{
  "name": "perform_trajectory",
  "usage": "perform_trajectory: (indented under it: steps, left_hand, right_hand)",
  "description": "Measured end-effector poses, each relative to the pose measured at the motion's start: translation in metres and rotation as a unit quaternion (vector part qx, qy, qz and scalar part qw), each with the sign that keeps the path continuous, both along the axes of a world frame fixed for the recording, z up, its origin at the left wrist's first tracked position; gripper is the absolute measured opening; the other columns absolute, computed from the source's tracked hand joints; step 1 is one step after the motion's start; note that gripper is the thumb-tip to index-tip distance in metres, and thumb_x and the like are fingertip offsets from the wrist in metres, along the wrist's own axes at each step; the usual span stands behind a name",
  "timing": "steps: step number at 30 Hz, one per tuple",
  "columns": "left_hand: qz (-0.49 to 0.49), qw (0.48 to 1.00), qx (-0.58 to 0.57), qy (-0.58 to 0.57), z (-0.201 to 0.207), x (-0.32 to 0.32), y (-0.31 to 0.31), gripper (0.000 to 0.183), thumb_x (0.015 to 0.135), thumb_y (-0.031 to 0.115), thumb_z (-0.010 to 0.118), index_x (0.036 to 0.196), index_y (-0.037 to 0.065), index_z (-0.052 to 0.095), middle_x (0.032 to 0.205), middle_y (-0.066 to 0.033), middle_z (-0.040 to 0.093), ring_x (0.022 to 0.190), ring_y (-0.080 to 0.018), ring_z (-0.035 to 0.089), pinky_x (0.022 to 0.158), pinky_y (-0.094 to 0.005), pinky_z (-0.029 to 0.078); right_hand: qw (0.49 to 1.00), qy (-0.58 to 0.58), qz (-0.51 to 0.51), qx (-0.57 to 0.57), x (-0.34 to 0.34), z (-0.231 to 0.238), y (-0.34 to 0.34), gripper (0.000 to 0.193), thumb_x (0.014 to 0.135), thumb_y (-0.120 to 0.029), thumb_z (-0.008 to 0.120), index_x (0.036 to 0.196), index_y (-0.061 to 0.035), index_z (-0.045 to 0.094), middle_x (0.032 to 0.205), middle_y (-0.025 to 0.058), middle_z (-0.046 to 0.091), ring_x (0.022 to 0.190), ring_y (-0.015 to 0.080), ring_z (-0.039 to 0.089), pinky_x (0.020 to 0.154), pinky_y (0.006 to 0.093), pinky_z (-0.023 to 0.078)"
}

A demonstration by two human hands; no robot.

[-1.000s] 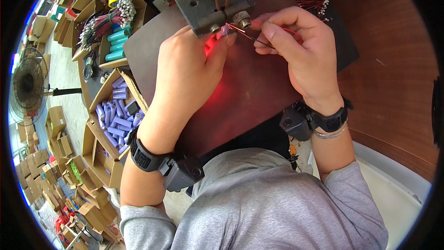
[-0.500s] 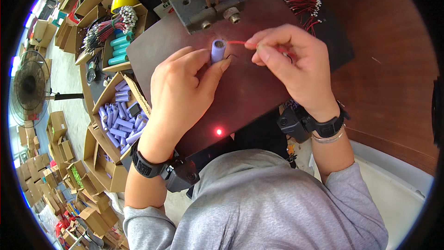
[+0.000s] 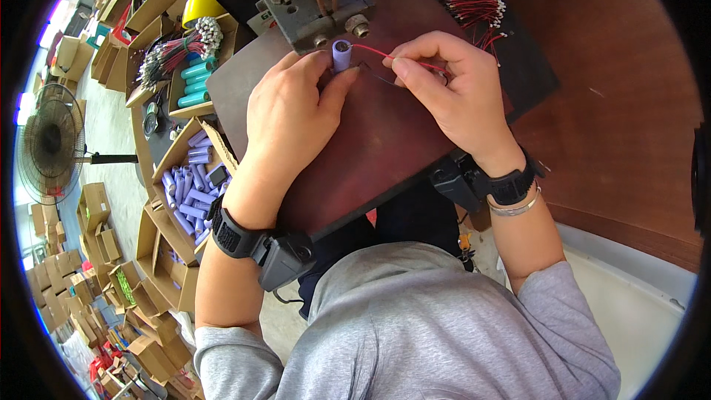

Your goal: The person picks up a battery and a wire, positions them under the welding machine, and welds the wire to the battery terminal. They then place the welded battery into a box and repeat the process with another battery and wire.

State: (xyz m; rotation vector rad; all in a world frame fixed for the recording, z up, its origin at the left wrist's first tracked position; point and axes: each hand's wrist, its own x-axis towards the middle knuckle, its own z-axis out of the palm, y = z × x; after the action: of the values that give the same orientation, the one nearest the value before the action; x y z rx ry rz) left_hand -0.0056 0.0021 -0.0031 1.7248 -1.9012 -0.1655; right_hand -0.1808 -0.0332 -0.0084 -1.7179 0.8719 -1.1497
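My left hand (image 3: 292,107) pinches a small purple cylindrical battery cell (image 3: 341,59) between thumb and fingers. The cell stands nearly upright over the dark board (image 3: 355,148), its round end facing up. A thin red wire (image 3: 376,50) runs from the top of that cell to my right hand (image 3: 452,89), whose thumb and fingers are closed on it. A thin dark wire also shows between the cell and my right fingertips. Just beyond the cell is the metal head (image 3: 311,24) of a machine with two copper pins (image 3: 320,2).
At left, a cardboard box (image 3: 174,211) holds many purple cells. Behind it are teal cells (image 3: 194,85) and a bundle of white-tipped wires (image 3: 178,48). More red wires (image 3: 474,6) lie at the back right. A standing fan (image 3: 52,141) is farther left.
My left hand has brought the cell away from me, closer to the machine head. My right hand has shifted slightly left with the wire. The red light spot on the board's near part no longer shows.
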Motion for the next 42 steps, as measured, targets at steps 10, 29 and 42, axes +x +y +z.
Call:
perform_trajectory:
  steps: [10, 29, 42]
  left_hand:
    - [0.006, 0.999, 0.021, 0.048, 0.004, 0.001, 0.001, 0.019, 0.075, 0.024, 0.062, 0.081, 0.006, 0.065, 0.072, -0.0107, 0.057, 0.068, -0.0308, 0.057, 0.06, -0.0379, 0.045]
    - [-0.076, 0.992, 0.006, 0.104, 0.004, 0.005, 0.009, 0.024, 0.069, 0.024, 0.07, 0.083, 0.005, 0.066, 0.069, -0.007, 0.058, 0.061, -0.0218, 0.057, 0.056, -0.0293, 0.044]
    - [-0.073, 0.993, 0.001, 0.09, 0.002, -0.003, 0.008, 0.011, 0.076, 0.008, 0.062, 0.076, -0.002, 0.059, 0.065, -0.0097, 0.053, 0.057, -0.0201, 0.051, 0.056, -0.0265, 0.04]
  right_hand:
    - [0.999, 0.03, 0.009, -0.021, 0.006, 0.004, 0.003, 0.007, 0.077, -0.006, 0.059, 0.079, 0.0009, 0.059, 0.071, 0.0064, 0.061, 0.066, 0.0105, 0.058, 0.062, 0.0233, 0.046]
    - [1.0, -0.004, 0.006, -0.019, -0.032, 0.017, 0.028, 0.006, 0.078, -0.005, 0.059, 0.082, 0.0009, 0.058, 0.074, 0.0054, 0.06, 0.069, 0.0089, 0.057, 0.063, 0.0223, 0.046]
    - [0.802, 0.543, -0.234, -0.082, -0.237, -0.03, 0.09, 0.015, 0.074, -0.014, 0.059, 0.081, -0.0007, 0.056, 0.089, 0.0135, 0.057, 0.09, 0.0308, 0.053, 0.079, 0.036, 0.042]
